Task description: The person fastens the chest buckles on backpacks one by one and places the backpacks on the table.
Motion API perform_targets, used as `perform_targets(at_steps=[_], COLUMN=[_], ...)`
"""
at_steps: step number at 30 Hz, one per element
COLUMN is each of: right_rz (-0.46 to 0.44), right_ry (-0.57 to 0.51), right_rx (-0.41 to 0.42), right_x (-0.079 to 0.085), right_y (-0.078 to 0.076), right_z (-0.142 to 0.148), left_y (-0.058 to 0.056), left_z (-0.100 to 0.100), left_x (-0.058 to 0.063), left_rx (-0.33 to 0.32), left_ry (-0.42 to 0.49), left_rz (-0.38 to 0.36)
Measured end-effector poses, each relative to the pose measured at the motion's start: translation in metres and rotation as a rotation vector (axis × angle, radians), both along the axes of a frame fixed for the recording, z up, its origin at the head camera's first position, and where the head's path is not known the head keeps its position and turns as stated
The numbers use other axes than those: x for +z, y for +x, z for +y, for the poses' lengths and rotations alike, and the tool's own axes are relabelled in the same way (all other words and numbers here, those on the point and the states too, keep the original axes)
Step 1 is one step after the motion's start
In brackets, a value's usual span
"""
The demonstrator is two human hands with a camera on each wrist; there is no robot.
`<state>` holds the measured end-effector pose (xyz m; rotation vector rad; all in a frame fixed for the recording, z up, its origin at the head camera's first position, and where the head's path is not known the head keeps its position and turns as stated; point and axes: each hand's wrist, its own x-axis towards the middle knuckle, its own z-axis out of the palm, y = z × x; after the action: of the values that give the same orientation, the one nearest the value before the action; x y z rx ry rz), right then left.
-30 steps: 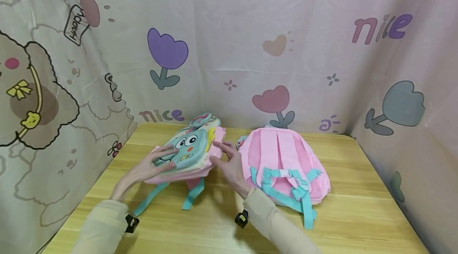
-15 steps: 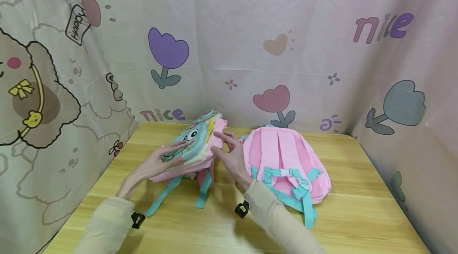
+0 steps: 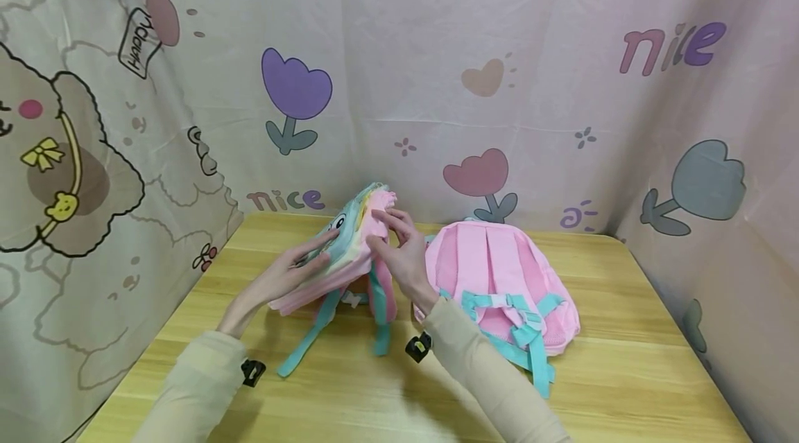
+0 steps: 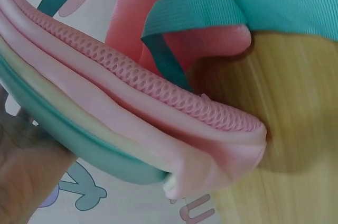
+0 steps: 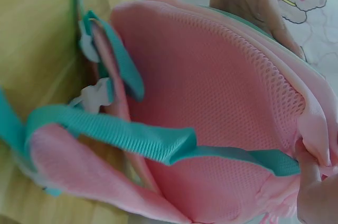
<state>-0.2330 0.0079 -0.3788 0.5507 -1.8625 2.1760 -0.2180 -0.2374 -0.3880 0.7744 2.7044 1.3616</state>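
Tilted backpack: the pink-and-teal bag (image 3: 348,249) stands slanted on the left part of the table (image 3: 349,401), its right side raised. Whether its lower edge bears on the wood I cannot tell.
Left hand: fingers extended, laid against the decorated teal front (image 3: 351,227) and not curled around anything; the left hand (image 3: 284,278) appears placed there to steady the slanted face.
Right hand: the right hand (image 3: 406,256) pinches the pink side edge between thumb and fingers; in my judgement this grip holds the raised side up.
Mesh back panel: the panel (image 5: 211,92) faces down and towards the right, a consequence of the slant; the right wrist view shows it fully.
Loose straps: teal straps (image 3: 310,342) hang below the bag towards the near side, nothing holding them in; they could snag or fold underneath.
White buckle: the clip (image 5: 96,96) dangles with the webbing, in neither hand.
Second backpack: the other bag (image 3: 499,270) lies just beside, on the right, strap side up, touched by neither hand.
Its webbing: the teal bands (image 3: 539,363) bunch over its lower back, one end trailing on the wood; the gathering seems meant for tidiness.
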Motion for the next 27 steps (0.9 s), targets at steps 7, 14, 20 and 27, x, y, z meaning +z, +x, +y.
perform_targets(at_steps=[7,14,20,27], right_rz=[0.043,0.097,0.104,0.126], right_ry=[-0.007,0.059,0.067,0.029], right_rx=[0.004,-0.010,0.020,0.073], right_x=[0.017,0.034,0.040,0.040], right_y=[-0.003,-0.007,-0.008,-0.010], right_z=[-0.003,-0.008,-0.012,-0.019], left_y=[-0.003,-0.007,-0.006,-0.007], left_z=[0.004,0.008,0.012,0.012], left_x=[0.007,0.012,0.018,0.034], left_rx=[-0.034,-0.037,-0.019,-0.007], left_ry=[0.014,0.067,0.116,0.109], left_rz=[0.041,0.056,0.023,0.090])
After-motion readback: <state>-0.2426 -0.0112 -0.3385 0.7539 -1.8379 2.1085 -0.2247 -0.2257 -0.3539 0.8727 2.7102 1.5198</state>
